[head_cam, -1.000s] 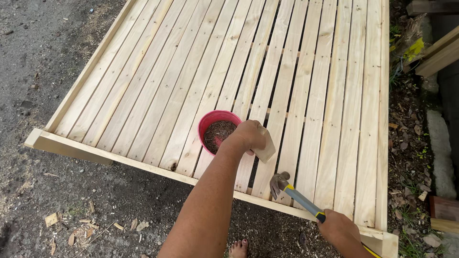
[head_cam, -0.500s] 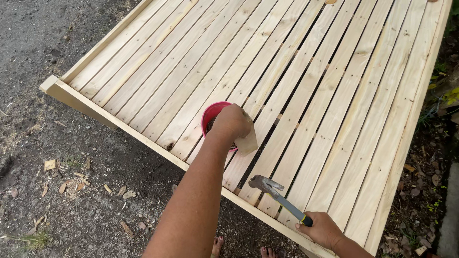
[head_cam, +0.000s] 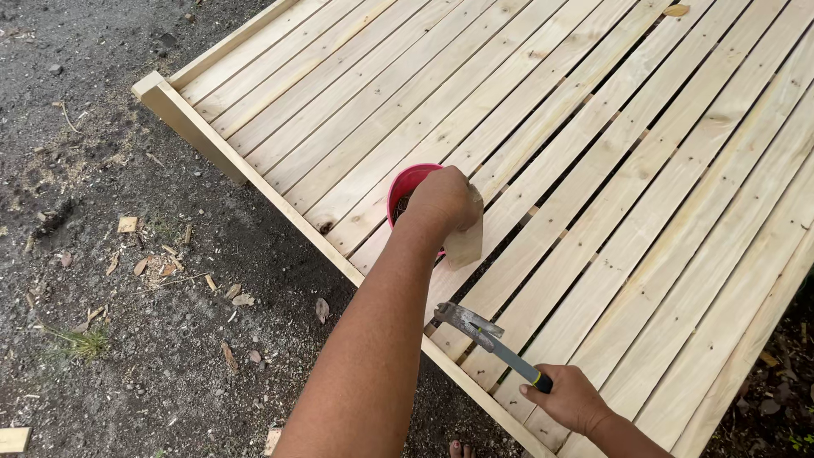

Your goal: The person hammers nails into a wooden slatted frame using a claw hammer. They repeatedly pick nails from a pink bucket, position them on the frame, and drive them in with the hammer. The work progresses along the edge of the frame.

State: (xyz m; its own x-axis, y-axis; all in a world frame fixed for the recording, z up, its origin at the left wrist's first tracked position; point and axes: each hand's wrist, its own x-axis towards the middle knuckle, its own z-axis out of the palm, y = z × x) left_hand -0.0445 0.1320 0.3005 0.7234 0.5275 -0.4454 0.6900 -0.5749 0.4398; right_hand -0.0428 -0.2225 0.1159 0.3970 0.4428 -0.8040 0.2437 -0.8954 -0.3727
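Head view, looking down on a slatted wooden platform of pale planks laid diagonally over dirt ground. Left hand, near frame centre, reaching into a red bowl that sits on the slats close to the platform's near edge; fingers curled inside the bowl, so grip state cannot be told; contents of the bowl dark and mostly hidden. Small flat wood block just under the hand at its 5 o'clock, touching or held against the palm, exact contact not clear. Right hand, at 5 o'clock from the bowl, grip closed around the handle of a claw hammer; hammer head pointing toward 10 o'clock, hanging just above the platform's edge rail. Bowl and hammer near each other but apart. Wood chips scattered on the ground at 9 o'clock from the bowl. Dry leaf lying on the slats at 1 o'clock, well apart from both hands. Toes barely visible at the bottom edge, 6 o'clock.
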